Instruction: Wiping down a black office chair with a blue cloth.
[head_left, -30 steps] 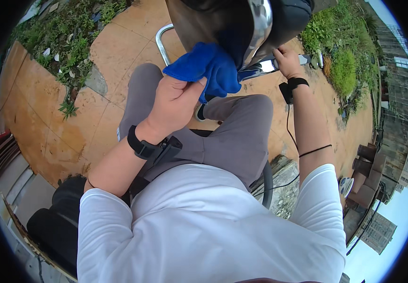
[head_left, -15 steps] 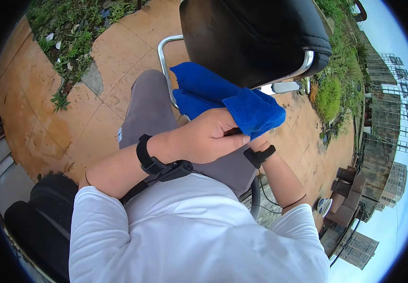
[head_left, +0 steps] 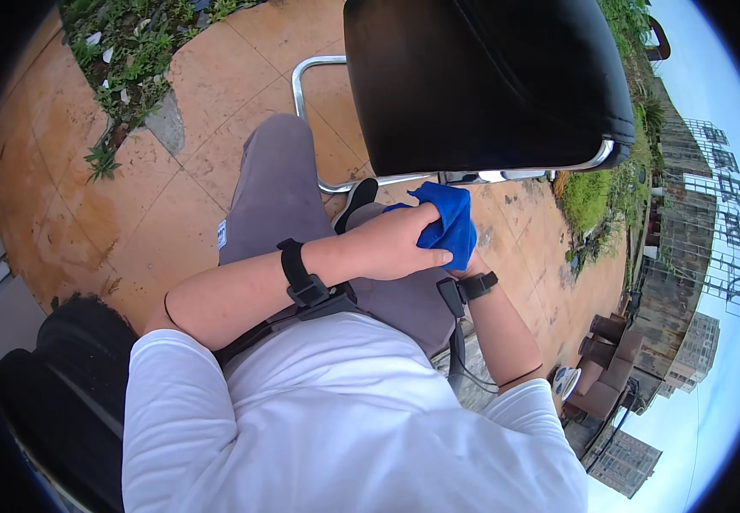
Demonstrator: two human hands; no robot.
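Note:
A blue cloth (head_left: 448,224) is bunched up between my two hands, just above my lap. My left hand (head_left: 397,243) is closed on its left side, with the thumb lying along the lower edge and the index finger pressed into the folds. Behind and below the cloth is my right hand (head_left: 474,265); only a part near the wrist shows, and its fingers are hidden by the fabric. Black straps circle both wrists.
A black padded chair (head_left: 481,85) with a chrome tube frame (head_left: 300,85) stands close in front. Tan tiled floor (head_left: 152,205) lies around it. Weedy ground (head_left: 143,60) borders the far left, and brown sofa-like seats (head_left: 613,376) are off to the right.
The cloth, spread wide and draped to the left before, is now gathered into a smaller bundle between my hands. The chair appears slightly farther right in view.

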